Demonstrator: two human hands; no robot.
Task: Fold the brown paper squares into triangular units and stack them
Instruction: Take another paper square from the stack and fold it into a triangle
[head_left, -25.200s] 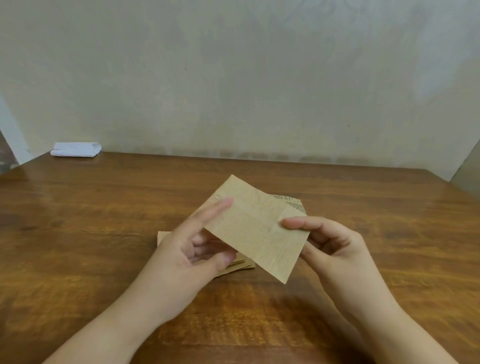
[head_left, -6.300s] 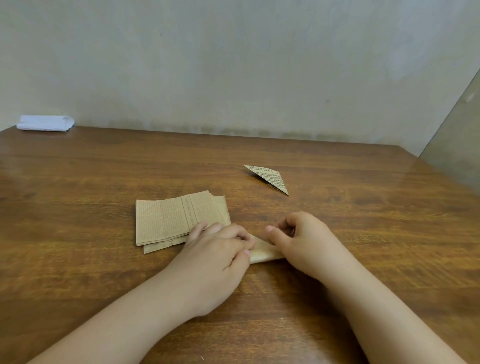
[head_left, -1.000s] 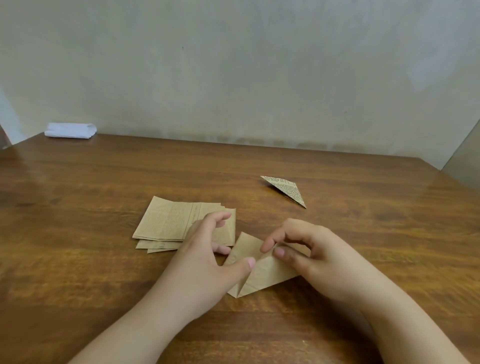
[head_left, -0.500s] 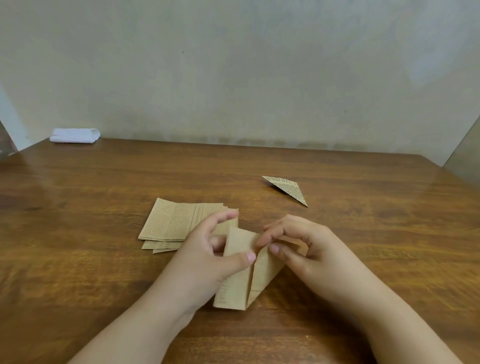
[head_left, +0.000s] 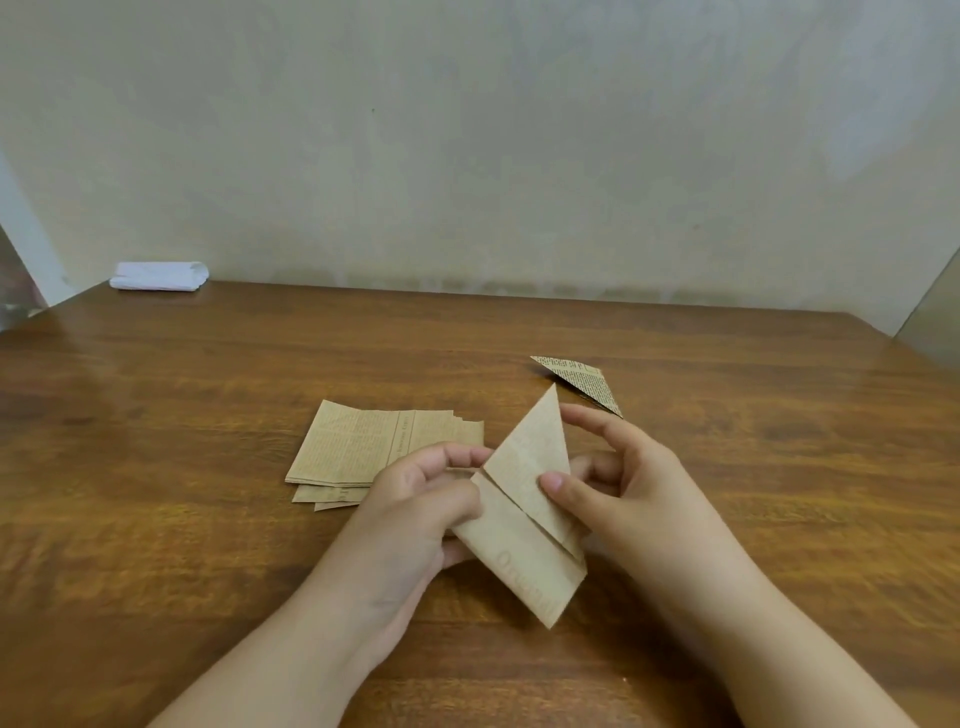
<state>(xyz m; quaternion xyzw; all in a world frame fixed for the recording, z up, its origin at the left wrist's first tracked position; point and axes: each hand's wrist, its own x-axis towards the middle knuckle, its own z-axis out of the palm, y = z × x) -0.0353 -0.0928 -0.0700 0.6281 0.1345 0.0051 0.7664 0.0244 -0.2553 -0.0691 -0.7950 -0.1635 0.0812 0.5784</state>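
Both hands, left and right, pinch a creased, pointed paper at centre frame above the glossy wood surface; flat printed squares lie left.

The left hand covered the near right corner of the stack of brown paper squares, and its fingertips lay hidden behind the half-folded paper. The right hand hid the near tip of the finished triangular unit. Printed text on the papers was too small to read. Both forearms ran off the bottom edge, and the desk was cut off at the left, right and bottom edges.
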